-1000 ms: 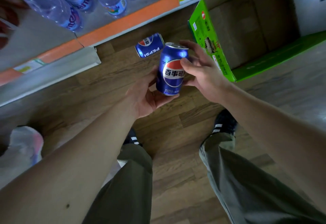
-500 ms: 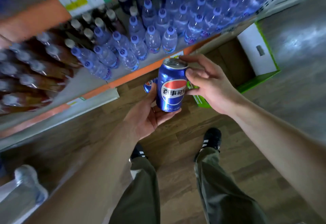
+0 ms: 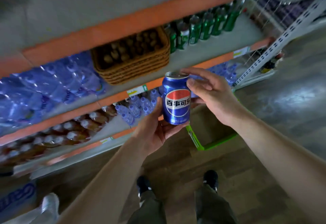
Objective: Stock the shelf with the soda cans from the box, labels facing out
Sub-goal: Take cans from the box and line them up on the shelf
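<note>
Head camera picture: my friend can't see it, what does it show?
Two hands, left hand and right hand, hold an upright blue soda can, label toward the camera, before store shelves of bottles and a wicker basket.

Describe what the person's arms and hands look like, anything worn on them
Both forearms are bare right to the bottom edge of the picture; no sleeves show. The left hand and right hand wear no gloves, and no watch, ring or wristband is visible. A small dark spot may sit on the left forearm, but the picture is too blurred to be sure.
</note>
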